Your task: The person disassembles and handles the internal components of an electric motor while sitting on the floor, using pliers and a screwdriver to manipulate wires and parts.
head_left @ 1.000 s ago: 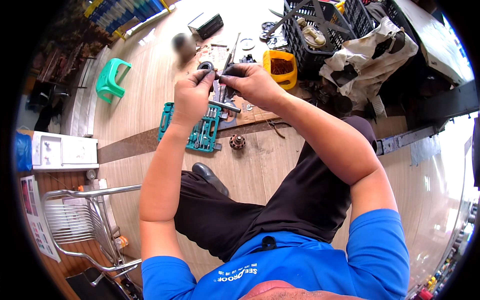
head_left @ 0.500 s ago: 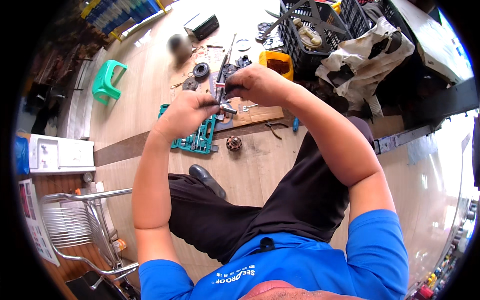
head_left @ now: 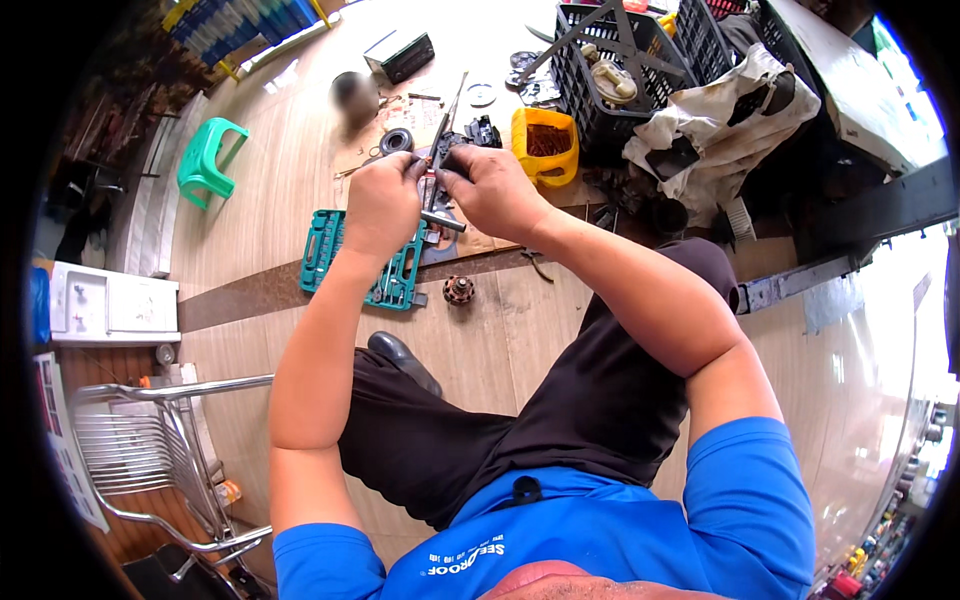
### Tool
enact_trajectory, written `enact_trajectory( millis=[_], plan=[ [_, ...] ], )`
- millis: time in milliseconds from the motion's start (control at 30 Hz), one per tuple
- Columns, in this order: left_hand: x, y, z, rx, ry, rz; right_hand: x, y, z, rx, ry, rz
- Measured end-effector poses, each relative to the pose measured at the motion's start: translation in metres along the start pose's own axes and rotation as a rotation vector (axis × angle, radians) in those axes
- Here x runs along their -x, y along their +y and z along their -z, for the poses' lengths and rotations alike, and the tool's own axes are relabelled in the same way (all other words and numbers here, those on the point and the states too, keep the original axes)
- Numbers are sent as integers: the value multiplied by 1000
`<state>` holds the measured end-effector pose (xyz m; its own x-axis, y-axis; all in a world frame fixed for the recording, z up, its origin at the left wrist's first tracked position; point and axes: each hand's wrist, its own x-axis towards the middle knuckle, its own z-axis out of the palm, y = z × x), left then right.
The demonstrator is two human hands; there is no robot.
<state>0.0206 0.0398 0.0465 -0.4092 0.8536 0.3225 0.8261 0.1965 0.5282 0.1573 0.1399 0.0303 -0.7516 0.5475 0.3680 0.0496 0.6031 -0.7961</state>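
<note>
My left hand is closed, with a dark cylindrical metal rod sticking out from its palm side. Its thumb and fingertips pinch together close to the fingers of my right hand. That hand is closed as well, its blackened fingertips bent inward; a small reddish piece shows between the hands, too small to name. Beneath my left wrist lies an open teal tool case with sockets and bits. A motor armature with copper windings stands on the floor nearer to me.
Beyond my hands, a black ring-shaped part and dark machine parts lie on cardboard. A yellow container and black crates stand at the far right. Pliers lie beside my right forearm. A green stool stands left.
My hands have come closer together: the left moved slightly up and right, the right slightly down and left. The rod now sits against my left palm. My right forearm covers the blue-handled tool.
</note>
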Motion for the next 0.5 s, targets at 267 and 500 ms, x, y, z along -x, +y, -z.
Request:
enact_trajectory(
  millis=[267,500],
  plan=[
    [-4,-1,17,1148,-227,566,-6,7,3,-192,11,54],
    [-4,-20,19,1348,-326,488,-14,12,8,-254,-62,108]
  ],
)
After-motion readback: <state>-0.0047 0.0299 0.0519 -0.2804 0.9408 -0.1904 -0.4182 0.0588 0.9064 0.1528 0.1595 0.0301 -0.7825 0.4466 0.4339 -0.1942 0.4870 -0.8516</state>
